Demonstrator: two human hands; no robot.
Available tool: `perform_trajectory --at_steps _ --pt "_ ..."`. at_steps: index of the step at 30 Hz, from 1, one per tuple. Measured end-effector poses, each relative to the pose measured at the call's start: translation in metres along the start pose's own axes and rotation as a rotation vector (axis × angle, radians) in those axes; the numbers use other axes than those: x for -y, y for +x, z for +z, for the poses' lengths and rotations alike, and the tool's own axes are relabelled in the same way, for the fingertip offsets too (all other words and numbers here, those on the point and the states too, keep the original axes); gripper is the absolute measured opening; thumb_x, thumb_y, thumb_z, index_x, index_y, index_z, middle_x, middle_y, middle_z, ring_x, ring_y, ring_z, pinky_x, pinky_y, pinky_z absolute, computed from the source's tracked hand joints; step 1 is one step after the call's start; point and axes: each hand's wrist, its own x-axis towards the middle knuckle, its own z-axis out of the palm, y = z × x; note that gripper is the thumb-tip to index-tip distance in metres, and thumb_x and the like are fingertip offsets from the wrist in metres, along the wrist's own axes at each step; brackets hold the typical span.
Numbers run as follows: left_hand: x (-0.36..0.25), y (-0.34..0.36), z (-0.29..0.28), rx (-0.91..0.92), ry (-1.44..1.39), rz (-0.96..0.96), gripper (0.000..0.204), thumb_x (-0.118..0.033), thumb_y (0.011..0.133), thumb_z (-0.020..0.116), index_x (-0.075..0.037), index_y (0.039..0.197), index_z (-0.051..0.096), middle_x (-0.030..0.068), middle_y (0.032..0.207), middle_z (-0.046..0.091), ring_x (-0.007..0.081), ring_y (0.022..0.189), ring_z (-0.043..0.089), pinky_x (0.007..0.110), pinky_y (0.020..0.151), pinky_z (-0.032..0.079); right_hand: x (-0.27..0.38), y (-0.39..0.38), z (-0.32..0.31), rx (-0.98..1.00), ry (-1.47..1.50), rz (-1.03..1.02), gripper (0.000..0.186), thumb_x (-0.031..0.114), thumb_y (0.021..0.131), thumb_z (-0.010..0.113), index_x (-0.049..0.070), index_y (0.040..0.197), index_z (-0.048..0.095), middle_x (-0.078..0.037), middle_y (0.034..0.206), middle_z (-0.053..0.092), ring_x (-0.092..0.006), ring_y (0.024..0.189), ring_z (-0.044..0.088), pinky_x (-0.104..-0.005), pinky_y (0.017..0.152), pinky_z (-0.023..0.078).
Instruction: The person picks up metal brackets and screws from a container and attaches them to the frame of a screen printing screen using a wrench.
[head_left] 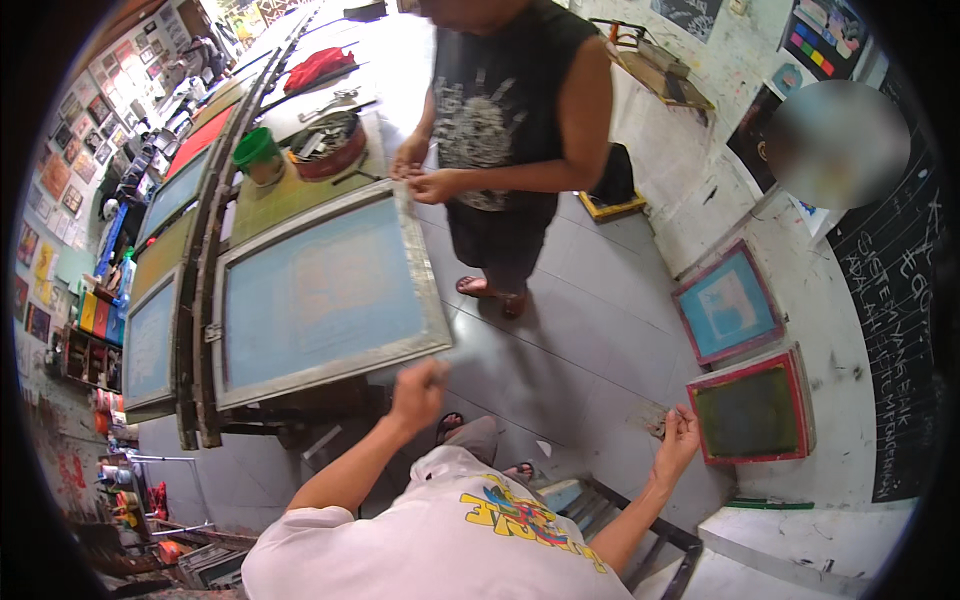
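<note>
My left hand (417, 394) is closed, just below the near right corner of a screen-printing frame (325, 290) with pale blue mesh. Whether it touches the frame or holds something small, I cannot tell. Off to the right, my right hand (677, 440) is raised with its fingers curled together, beside a red-edged screen (752, 412) that leans on the wall. Something small and brownish shows at its fingertips, too unclear to name. The blue-meshed frame lies over the long printing table, hinged at its left side to a dark rail (205, 300).
Across from me a person (510, 110) in a dark sleeveless shirt stands at the table, hands together. A green bucket (258, 155) and a round red tray of tools (328, 146) stand behind the frame. Another blue screen (728, 302) leans on the right wall. A dark metal rack (640, 520) stands by my right arm.
</note>
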Motion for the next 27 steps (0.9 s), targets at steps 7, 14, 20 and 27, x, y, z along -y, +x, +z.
perform_trajectory --at_steps 7,14,20,27 --pt "-0.075 0.033 0.192 0.568 -0.145 0.087 0.020 -0.013 0.093 0.063 0.000 0.080 0.056 0.0218 0.069 0.054 0.0401 0.061 0.052 0.045 0.057 0.041 -0.020 0.149 -0.060 -0.168 0.222 -0.018 0.023 0.023 0.101 0.069 0.005 0.115 0.064 -0.003 0.098 0.069 -0.0109 0.088 0.063 -0.0260 0.079 0.052" --pt "-0.084 0.166 0.366 0.553 -0.333 -0.088 0.023 -0.019 0.099 0.061 0.001 0.089 0.063 0.0197 0.072 0.063 0.0325 0.064 0.060 0.042 0.062 0.046 -0.077 0.300 -0.015 0.018 0.689 0.609 0.021 0.019 0.106 0.058 0.008 0.123 0.060 -0.012 0.113 0.071 -0.0252 0.103 0.070 -0.0352 0.086 0.058" --pt "-0.101 0.322 0.424 0.452 -0.327 -0.300 0.035 -0.028 0.106 0.059 0.000 0.090 0.072 0.0098 0.065 0.065 0.0149 0.053 0.059 0.034 0.053 0.047 -0.030 0.436 0.070 0.377 0.464 0.629 0.032 0.014 0.107 0.050 0.002 0.137 0.049 -0.022 0.132 0.064 -0.0382 0.112 0.069 -0.0459 0.089 0.060" --pt "-0.038 0.433 0.432 0.105 -0.483 -0.664 0.030 -0.020 0.107 0.057 -0.015 0.133 0.070 0.0039 0.081 0.073 0.0069 0.061 0.065 0.025 0.050 0.050 -0.050 0.606 0.233 0.791 0.314 0.642 0.026 0.015 0.105 0.058 -0.001 0.126 0.059 -0.013 0.115 0.072 -0.0273 0.090 0.075 -0.0388 0.077 0.063"
